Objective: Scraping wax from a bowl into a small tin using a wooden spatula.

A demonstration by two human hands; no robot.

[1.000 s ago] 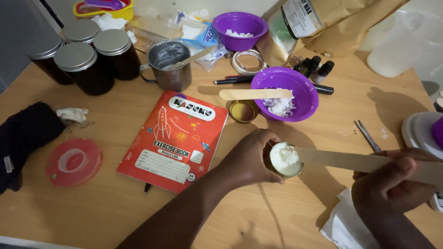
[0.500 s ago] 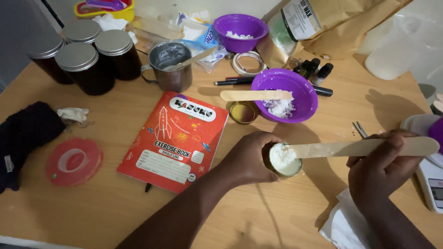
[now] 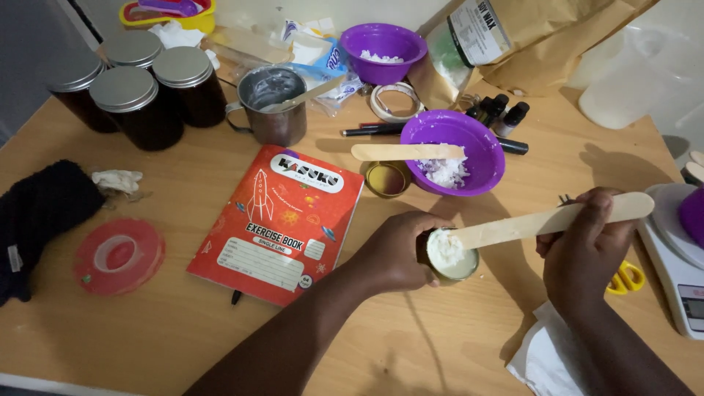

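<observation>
Left hand closed around small tin on the surface, just right of red book. Right hand closed on wooden stick, tip in the tin's white wax. Purple bowl near behind, scale just beside; bare surface toward near edge.

A small round tin stands upright on the wooden bench — filled with white, lumpy wax, its gold rim showing at the near edge. A long flat wooden stirring stick slants down into it — tip buried in the white mass, handle end raised to the right.
</observation>
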